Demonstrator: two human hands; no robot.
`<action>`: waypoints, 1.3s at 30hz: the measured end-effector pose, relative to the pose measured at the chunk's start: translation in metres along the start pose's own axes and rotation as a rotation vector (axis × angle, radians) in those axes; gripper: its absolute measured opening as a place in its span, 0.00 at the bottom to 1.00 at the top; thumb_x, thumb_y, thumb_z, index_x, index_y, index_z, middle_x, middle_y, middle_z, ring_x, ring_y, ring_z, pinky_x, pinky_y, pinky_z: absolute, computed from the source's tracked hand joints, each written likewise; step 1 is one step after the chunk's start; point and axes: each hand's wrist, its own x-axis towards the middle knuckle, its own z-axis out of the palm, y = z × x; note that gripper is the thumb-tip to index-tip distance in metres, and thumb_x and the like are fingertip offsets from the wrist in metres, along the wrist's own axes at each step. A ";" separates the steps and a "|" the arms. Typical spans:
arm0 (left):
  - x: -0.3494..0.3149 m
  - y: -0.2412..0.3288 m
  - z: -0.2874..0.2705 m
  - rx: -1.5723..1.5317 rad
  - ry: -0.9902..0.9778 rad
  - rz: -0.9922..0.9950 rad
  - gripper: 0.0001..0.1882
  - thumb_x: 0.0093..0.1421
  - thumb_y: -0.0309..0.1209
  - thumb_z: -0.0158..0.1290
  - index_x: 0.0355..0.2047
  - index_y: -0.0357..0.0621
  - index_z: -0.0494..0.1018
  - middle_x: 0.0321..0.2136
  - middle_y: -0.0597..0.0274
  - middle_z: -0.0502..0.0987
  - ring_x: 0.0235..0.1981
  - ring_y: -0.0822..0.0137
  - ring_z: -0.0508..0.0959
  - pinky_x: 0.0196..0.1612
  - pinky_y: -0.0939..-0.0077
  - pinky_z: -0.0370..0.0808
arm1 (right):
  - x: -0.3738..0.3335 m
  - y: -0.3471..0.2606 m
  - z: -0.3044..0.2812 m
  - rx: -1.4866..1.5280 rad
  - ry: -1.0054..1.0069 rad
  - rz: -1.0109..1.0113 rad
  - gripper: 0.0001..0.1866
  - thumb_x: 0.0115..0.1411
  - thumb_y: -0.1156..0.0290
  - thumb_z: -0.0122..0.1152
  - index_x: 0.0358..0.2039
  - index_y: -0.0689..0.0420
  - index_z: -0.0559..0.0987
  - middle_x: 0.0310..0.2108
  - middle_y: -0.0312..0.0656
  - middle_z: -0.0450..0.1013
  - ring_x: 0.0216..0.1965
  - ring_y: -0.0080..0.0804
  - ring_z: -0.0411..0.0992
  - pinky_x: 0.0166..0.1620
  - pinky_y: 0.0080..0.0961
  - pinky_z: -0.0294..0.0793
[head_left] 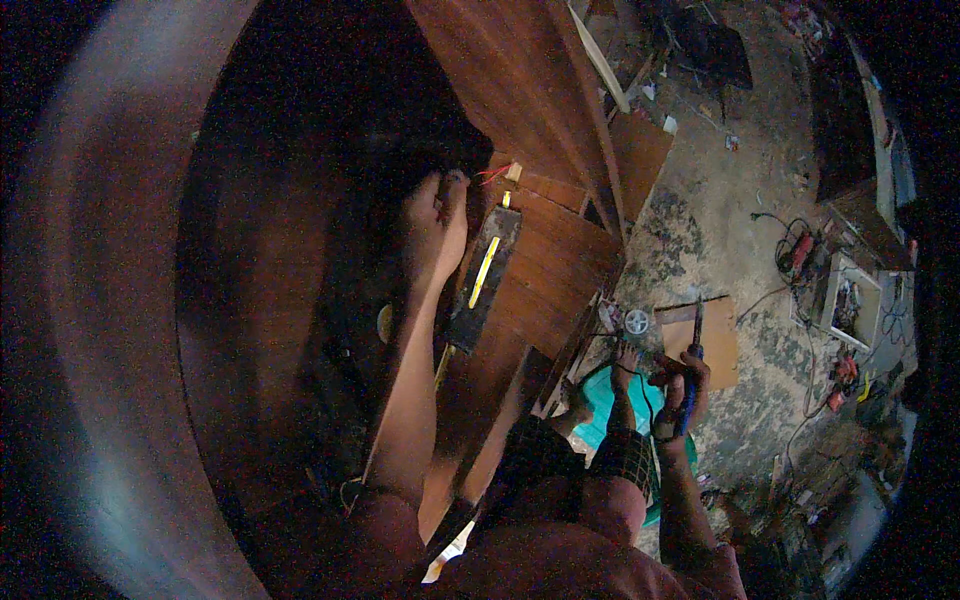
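Screwdriver (pixel 692 375) with a blue handle and a dark shaft stands nearly upright in the person's right hand (pixel 680 385), low and right of centre, its tip pointing up over a flat piece of brown cardboard (pixel 715 345) lying on the stained concrete floor (pixel 700 230); the fingers are wrapped closed around the handle, and how the tip ends is too small to make out. The right forearm rises from the lower edge, bent slightly inward at the wrist. Higher and to the left, the left hand (pixel 437 225) reaches far up with the arm fully stretched, fingers drawn together and pressed against the dark inner edge of a large reddish-brown wooden cabinet (pixel 520 80); whether it pinches anything there cannot be told, as the fingertips sink into shadow. Just right of that hand, a long dark spirit level (pixel 487 275) with a yellow strip lies along a wooden panel (pixel 560 260), its lower end hidden behind the forearm. Between the two arms, a bare foot (pixel 625 365) rests near a small round metal part (pixel 637 321) and something teal (pixel 610 400), only partly seen behind the knees in dark checked shorts (pixel 625 455). The whole left side of the frame is a blurred, dim curve of wood with no detail. At the far right, power tools and cables (pixel 800 250) lie scattered on the floor, too distorted by the rim to name singly.
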 end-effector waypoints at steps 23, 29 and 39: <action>-0.261 -0.124 -0.039 -0.032 0.436 -0.036 0.10 0.56 0.22 0.56 0.39 0.43 0.75 0.30 0.61 0.79 0.32 0.61 0.79 0.48 0.73 0.73 | -0.025 -0.040 0.007 0.607 -0.570 0.592 0.12 0.57 0.74 0.59 0.42 0.62 0.80 0.34 0.42 0.77 0.30 0.28 0.73 0.33 0.24 0.74; -0.215 -0.261 -0.129 0.091 0.260 -0.116 0.16 0.55 0.29 0.62 0.42 0.42 0.72 0.32 0.61 0.77 0.31 0.65 0.76 0.36 0.71 0.75 | -0.029 -0.033 0.029 0.382 -0.498 0.229 0.19 0.58 0.68 0.55 0.46 0.68 0.77 0.25 0.36 0.72 0.22 0.21 0.67 0.25 0.16 0.68; -0.194 -0.346 -0.098 0.406 0.289 0.038 0.32 0.52 0.38 0.67 0.53 0.42 0.66 0.38 0.56 0.75 0.31 0.63 0.75 0.36 0.69 0.75 | -0.010 -0.064 0.000 -0.217 -0.221 -0.441 0.11 0.68 0.63 0.51 0.42 0.59 0.70 0.40 0.50 0.78 0.28 0.30 0.75 0.35 0.30 0.75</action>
